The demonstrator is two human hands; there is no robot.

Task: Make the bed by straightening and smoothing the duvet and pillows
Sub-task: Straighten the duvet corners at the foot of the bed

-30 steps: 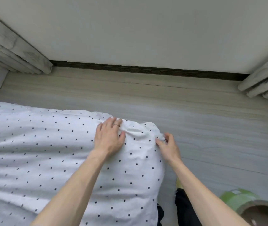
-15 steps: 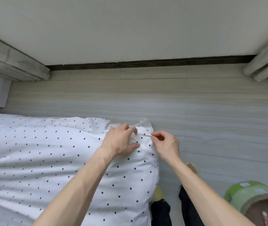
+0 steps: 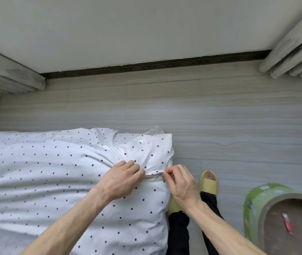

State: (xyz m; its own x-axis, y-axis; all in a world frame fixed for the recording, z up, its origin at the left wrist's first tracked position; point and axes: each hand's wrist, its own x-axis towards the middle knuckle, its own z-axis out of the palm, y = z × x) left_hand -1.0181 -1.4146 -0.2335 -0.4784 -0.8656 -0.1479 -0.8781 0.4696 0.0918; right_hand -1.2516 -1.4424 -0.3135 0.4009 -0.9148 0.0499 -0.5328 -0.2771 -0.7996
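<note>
A white duvet (image 3: 41,181) with small dark dots covers the left and lower part of the view, and its corner (image 3: 157,144) sticks up near the bed's right edge. My left hand (image 3: 122,180), with a ring on one finger, pinches a fold of the fabric just below that corner. My right hand (image 3: 180,183) pinches the same fold from the right, fingertips nearly meeting the left hand's. A thin ridge of cloth is stretched between the two hands. No pillow shows.
Pale wood-grain floor (image 3: 220,116) runs from the bed to a white wall with a dark skirting strip (image 3: 155,66). Curtains hang at left (image 3: 8,78) and right (image 3: 293,52). My feet in yellow slippers (image 3: 209,183) stand beside the bed. A green stool (image 3: 282,218) stands at lower right.
Both hands have slid back toward me along the duvet's right edge, from the corner tip to a fold below it. The corner now stands free beyond them.
</note>
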